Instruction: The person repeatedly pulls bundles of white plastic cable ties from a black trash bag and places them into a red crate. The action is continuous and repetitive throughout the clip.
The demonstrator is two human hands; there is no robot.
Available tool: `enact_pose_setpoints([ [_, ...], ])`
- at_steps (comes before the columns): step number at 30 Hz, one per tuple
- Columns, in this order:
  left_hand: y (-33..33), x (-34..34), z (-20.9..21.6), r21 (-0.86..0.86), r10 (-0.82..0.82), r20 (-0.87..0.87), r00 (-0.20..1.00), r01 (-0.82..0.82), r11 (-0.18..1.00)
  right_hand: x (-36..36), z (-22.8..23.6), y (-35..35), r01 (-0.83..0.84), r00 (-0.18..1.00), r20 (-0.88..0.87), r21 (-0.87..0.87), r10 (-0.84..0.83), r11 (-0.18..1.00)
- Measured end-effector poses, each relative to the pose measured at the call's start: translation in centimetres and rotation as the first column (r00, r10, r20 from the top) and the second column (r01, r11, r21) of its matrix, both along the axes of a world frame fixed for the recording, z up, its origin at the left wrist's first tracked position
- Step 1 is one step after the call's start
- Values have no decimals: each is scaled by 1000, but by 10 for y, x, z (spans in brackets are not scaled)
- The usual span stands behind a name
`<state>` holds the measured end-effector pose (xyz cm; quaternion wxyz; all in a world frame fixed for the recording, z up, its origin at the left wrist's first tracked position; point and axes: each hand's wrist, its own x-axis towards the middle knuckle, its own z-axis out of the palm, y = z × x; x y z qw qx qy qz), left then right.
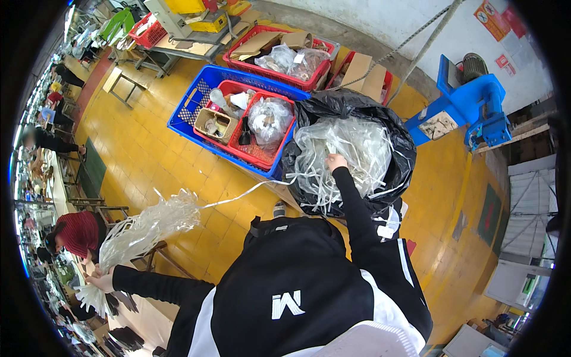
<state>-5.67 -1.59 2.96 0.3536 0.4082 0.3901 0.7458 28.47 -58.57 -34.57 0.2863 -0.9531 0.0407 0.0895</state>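
My left hand [102, 279] is closed round a thick bundle of translucent white strips [151, 226], held out to the left over a table edge. Loose ends fan out toward the middle, and one long strip trails across to a black plastic bag [403, 140]. That bag stands wide at the mouth, lined with clear plastic [309, 135] and filled with more pale strips [366, 157]. Reaching into it, my right hand [336, 161] has curled fingers against the heap. What they pinch there is too small to make out.
Beside the bag stands a blue crate [190, 113] holding red baskets [275, 156] with plastic scraps. Behind it are a red crate [262, 68] of cardboard and a blue machine [452, 113]. A person in red [83, 235] sits at far left. Yellow tiled floor [148, 143] lies between.
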Motion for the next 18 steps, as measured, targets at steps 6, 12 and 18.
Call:
enact_pose_setpoints([
  [6,-1,15,-150,-431,-836,-59,546,741,515,-61,144,73,-99,995,96,842,33,530],
  [12,-242,152,-153,-547,-915,153,-374,739,-394,-109,256,123,-64,983,0,937,183,343],
  [18,-286,195,-123,-462,-776,540,-326,656,-597,-132,270,120,-342,926,165,747,339,571],
])
